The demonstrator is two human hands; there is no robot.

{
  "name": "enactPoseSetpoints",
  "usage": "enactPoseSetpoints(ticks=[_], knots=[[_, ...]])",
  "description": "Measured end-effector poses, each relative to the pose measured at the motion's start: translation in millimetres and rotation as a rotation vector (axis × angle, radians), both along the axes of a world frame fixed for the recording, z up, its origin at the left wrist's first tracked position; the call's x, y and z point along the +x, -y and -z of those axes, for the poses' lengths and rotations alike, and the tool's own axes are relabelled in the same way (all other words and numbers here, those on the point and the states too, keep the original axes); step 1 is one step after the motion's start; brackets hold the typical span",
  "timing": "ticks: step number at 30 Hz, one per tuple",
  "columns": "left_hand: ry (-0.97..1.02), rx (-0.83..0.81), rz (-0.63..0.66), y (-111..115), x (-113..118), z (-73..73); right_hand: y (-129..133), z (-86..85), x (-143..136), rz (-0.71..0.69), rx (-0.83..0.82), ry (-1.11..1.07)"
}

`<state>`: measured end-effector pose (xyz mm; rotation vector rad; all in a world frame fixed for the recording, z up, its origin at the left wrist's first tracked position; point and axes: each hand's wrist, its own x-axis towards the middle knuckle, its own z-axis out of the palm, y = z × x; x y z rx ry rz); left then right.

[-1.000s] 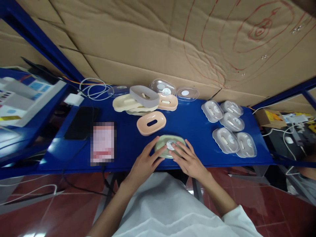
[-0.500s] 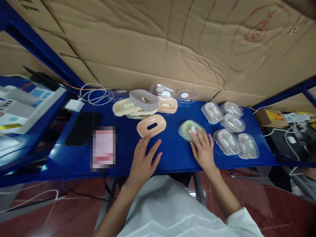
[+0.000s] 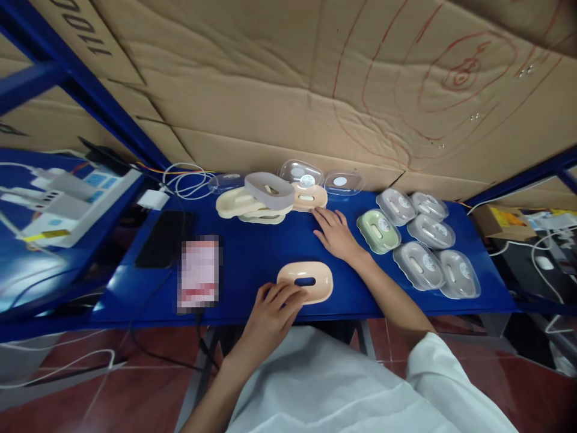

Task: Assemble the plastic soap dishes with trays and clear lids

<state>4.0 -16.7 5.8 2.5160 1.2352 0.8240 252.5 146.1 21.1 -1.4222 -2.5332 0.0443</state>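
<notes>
My left hand (image 3: 276,310) is closed on the near-left rim of a peach oval soap dish (image 3: 323,290) with a slot in its middle, close to the table's front edge. My right hand (image 3: 336,231) stretches toward the back with fingers apart. Its fingertips reach the front edge of another peach soap dish (image 3: 317,197), which has a pale bar in its slot. Whether they press on it I cannot tell. Left of that dish lies a pile with a grey dish (image 3: 282,197) on top of a cream one (image 3: 229,204). Beyond my right forearm sits a green soap dish (image 3: 374,236) under a clear lid.
Several grey lidded soap dishes (image 3: 417,264) are grouped at the right. Clear lids (image 3: 343,183) lie along the cardboard wall (image 3: 252,90). On the left are a black phone-like slab (image 3: 157,239), a blurred pink item (image 3: 198,273), a white adapter (image 3: 153,198) and cables.
My left hand has drawn the peach soap dish toward me and to the right. My right hand has left the green dish beside the grey ones and moved back and left.
</notes>
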Motion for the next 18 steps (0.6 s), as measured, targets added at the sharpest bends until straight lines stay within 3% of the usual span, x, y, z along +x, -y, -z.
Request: enactPoseSetpoints(ticks=[6, 12, 18], knots=[[0.015, 0.054, -0.095, -5.5, -11.2, 1.0, -4.7, 3.3, 2.0, 0.025, 0.067, 0.025], [0.017, 0.09, -0.206, -19.5, -10.6, 6.7, -48.6, -0.6, -13.0, 0.035, -0.01, -0.009], [0.05, 0.111, -0.317, -20.0, -10.8, 11.1, -57.2, -4.2, -8.8, -0.08, -0.044, -0.08]])
